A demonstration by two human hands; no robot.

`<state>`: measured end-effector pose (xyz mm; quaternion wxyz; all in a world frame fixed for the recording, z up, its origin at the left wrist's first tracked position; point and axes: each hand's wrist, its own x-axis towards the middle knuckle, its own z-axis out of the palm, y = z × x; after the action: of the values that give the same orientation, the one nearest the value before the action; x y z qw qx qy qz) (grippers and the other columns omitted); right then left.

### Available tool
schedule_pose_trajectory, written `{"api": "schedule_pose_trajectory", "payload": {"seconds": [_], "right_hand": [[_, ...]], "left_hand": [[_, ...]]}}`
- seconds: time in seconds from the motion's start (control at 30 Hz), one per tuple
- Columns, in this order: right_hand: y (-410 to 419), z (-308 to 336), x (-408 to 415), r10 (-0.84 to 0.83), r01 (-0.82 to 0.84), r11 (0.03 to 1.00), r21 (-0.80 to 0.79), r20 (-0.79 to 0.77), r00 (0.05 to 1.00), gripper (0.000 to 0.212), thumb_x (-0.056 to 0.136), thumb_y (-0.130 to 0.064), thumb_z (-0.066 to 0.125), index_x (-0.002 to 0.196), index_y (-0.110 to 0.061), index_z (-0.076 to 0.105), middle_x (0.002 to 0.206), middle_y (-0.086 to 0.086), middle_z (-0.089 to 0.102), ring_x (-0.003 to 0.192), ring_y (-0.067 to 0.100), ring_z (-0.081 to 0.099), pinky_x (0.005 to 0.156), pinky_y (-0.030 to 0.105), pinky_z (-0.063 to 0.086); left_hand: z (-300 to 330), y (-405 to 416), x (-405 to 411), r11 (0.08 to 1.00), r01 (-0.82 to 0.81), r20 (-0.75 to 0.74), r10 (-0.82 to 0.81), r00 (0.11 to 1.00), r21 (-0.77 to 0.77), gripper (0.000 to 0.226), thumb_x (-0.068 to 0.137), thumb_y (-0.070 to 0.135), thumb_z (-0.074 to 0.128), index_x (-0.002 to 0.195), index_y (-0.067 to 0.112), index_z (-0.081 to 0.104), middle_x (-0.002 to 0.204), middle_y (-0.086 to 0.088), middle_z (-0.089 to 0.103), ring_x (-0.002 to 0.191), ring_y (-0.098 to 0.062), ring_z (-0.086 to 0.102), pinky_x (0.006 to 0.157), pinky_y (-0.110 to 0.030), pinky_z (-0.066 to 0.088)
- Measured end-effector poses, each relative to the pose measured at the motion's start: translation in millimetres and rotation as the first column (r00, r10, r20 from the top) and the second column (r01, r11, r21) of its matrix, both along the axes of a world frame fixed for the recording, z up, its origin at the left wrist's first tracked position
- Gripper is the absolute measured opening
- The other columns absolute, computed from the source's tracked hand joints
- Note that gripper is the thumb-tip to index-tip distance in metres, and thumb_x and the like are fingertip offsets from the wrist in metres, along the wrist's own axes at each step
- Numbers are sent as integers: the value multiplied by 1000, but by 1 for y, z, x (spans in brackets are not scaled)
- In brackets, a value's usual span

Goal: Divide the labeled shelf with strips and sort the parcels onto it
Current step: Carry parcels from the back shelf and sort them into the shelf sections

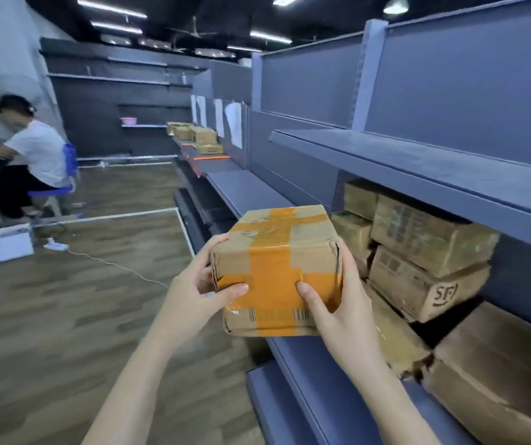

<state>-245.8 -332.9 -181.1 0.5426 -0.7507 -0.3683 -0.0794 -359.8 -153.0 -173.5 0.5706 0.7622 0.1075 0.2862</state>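
Cardboard parcel (277, 268), orange-taped, held clear of shelf edge (305, 380). Left hand (199, 290) and right hand (331, 297) clamp opposite sides, thumbs on near face. Advice: keep level; barcode beneath thumbs, read before choosing slot.

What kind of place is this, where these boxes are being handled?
Probably a parcel sorting or storage room: long grey metal shelving, stacked taped cartons on a lower shelf, and both hands, left hand and right hand, holding an orange-taped parcel.
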Motion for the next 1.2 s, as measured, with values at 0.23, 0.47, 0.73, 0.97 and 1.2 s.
{"api": "schedule_pose_trajectory", "payload": {"seconds": [0.23, 0.47, 0.73, 0.97, 1.2], "right_hand": [[165, -4, 48, 299, -299, 954, 11, -45, 953, 80, 79, -48, 60, 131, -68, 3, 129, -48, 31, 120, -19, 36, 91, 1, 37], [335, 1, 109, 434, -431, 901, 52, -96, 896, 78, 79, -25, 71, 131, -53, 20, 124, -36, 48, 115, -7, 50, 95, 35, 51], [491, -22, 173, 497, -497, 867, 27, -102, 862, 80, 79, -27, 73, 121, -70, 21, 134, -39, 35, 129, 1, 39, 104, 43, 44], [667, -44, 261, 546, -546, 837, 41, -151, 824, 80, 79, -23, 73, 107, -77, 21, 108, -59, 31, 106, -28, 38, 78, 0, 43], [877, -9, 361, 613, -609, 789, 74, -138, 778, 77, 79, -22, 73, 109, -72, 24, 116, -51, 34, 117, -13, 41, 89, 12, 45]], "left_hand": [[-17, 136, 10, 963, -268, 13, 267, 963, 20, 73, 74, 17, 76, 126, 53, 41, 109, 15, 67, 98, -2, 64, 80, -21, 53], [-4, 286, 49, 921, -376, 20, 376, 926, 105, 73, 76, 17, 75, 126, 55, 39, 107, 27, 65, 100, 2, 62, 80, -11, 50], [-25, 424, 102, 867, -473, -34, 483, 875, 155, 72, 80, 19, 71, 132, 53, 34, 122, 23, 57, 108, 1, 58, 92, -18, 48], [-44, 587, 187, 829, -525, -20, 538, 843, 194, 72, 80, 19, 70, 130, 55, 32, 119, 34, 51, 106, 14, 52, 82, -1, 42], [-11, 786, 280, 802, -557, 2, 570, 821, 216, 70, 76, 32, 66, 131, 56, 28, 111, 52, 45, 107, 20, 48, 86, -5, 44]]}}
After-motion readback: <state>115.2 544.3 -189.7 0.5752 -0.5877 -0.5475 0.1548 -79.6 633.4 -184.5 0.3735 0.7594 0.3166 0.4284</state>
